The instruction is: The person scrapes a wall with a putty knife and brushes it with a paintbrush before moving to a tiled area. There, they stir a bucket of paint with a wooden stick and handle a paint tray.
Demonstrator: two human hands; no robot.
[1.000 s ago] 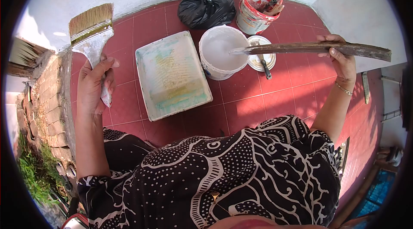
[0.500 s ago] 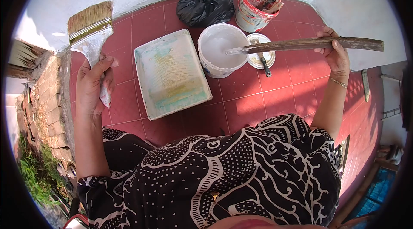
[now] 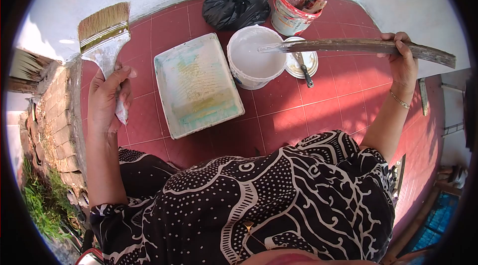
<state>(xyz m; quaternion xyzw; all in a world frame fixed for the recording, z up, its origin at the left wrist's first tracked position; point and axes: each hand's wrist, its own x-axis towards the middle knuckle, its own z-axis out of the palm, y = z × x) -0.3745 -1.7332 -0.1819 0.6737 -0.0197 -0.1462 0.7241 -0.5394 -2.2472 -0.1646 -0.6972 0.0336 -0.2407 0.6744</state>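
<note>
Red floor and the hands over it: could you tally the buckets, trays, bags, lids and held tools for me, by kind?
Buckets: 2 (white bucket, red-rimmed bucket)
Trays: 1 (paint-stained tray)
Bags: 1 (black bag)
Lids: 1 (round lid)
Held tools: 2 (wide brush, wooden stick)
Total: 7

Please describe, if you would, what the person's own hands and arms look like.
The left hand and right hand are ungloved. The black sleeves, patterned in white, end near the elbows. A thin gold-coloured chain bracelet circles the right wrist; the left wrist shows none.
</note>
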